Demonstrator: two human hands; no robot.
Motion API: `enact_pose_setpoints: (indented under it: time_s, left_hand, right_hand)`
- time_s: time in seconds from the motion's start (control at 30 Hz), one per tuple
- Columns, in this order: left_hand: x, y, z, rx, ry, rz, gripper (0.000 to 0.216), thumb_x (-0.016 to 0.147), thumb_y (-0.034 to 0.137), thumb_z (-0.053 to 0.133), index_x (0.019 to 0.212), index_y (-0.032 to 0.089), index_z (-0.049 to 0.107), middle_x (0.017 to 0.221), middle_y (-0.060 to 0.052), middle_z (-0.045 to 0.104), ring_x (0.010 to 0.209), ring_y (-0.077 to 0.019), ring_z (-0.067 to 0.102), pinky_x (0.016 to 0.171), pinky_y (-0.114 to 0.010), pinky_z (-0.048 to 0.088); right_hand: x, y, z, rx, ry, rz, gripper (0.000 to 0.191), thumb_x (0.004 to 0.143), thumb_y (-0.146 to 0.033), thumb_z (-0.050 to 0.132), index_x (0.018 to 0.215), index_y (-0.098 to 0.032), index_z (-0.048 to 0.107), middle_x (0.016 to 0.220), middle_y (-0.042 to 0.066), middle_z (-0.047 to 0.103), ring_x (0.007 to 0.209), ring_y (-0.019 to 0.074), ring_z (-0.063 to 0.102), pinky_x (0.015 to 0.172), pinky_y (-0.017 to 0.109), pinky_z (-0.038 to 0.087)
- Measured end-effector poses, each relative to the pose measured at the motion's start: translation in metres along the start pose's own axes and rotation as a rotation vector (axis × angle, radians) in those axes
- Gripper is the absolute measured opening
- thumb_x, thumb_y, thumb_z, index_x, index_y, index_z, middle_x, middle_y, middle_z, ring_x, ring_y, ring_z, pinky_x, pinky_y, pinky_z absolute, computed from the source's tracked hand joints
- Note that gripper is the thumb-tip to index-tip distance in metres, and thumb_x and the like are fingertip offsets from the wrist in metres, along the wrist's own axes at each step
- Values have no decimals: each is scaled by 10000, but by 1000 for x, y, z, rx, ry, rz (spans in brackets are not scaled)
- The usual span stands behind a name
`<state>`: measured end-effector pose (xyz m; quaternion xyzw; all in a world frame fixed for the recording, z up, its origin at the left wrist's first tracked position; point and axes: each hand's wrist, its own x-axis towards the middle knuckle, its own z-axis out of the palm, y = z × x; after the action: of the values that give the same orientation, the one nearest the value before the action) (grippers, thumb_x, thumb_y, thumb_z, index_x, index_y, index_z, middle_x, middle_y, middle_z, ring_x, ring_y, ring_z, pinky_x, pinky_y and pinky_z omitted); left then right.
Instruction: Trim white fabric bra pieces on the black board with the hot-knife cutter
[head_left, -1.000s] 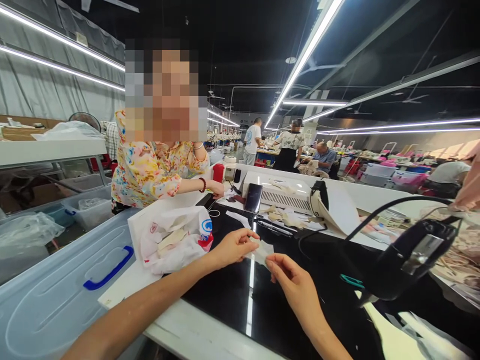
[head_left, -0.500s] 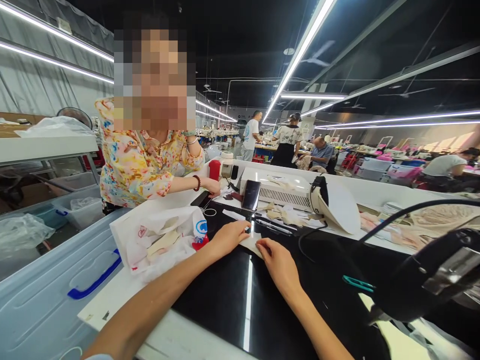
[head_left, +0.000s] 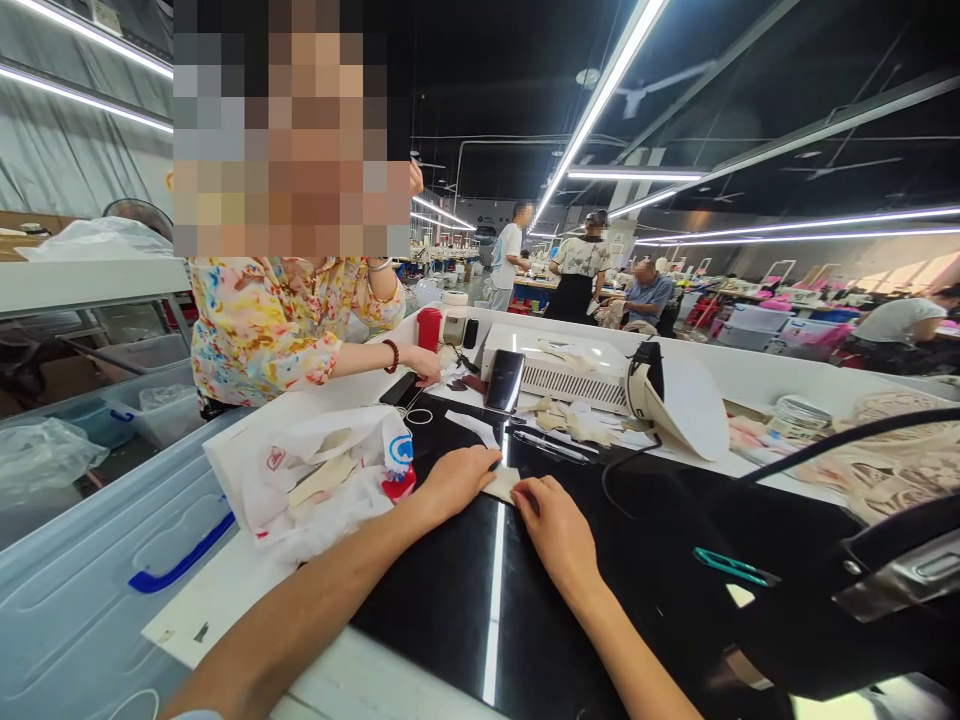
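A second ago, the small pale piece (head_left: 505,486) was tilted up between the two hands. Now it is low and flat, right by the shiny black surface (head_left: 431,600). I cannot tell if all of it touches down. A co-worker's hand (head_left: 424,366) is in the same spot as before, by a red thing (head_left: 429,329).

The left hand (head_left: 459,482) has its fingers close together on the left end of the piece. The right hand (head_left: 556,527) pinches the right end, with thumb and finger almost touching. The piece sits between them, just in front of two thin pens (head_left: 551,447).

Past the pens, a phone (head_left: 505,381) stands tilted by a white box (head_left: 574,388) with slots. Pale scraps (head_left: 581,423) lie in front of the box. A white bag (head_left: 371,472) with more scraps in it is near the left arm. On the right are small teal snips (head_left: 731,566) and a big black machine (head_left: 847,590).

A blue lid (head_left: 82,625) is at the left. Far back, people (head_left: 581,262) stand and sit in a big room under long bright lights (head_left: 596,108).
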<state>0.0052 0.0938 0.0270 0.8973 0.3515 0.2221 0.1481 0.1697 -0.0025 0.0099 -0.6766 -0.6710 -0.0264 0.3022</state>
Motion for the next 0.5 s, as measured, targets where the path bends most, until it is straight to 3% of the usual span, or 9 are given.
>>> enact_pose_setpoints:
  time_s: [0.3,0.5]
  left_hand:
    - [-6,6,-4,137,88,45,268,964,208,609,1231,201,621,1178,-75,675,1118,-254,610,977,-400,486]
    - [-5,11,-9,131,211,130,242,1005,202,528,1232,201,611,1206,-69,664,1171,-224,589,1030,-393,471]
  right_hand:
    - [1,-5,-2,-97,123,-37,195,966,-251,545,897,-217,724,982,95,657,878,260,584,770,377,430]
    - [-20,-29,-33,-23,147,-131,182,1000,-265,514,1006,-225,691,1089,89,673,987,262,623,864,405,492]
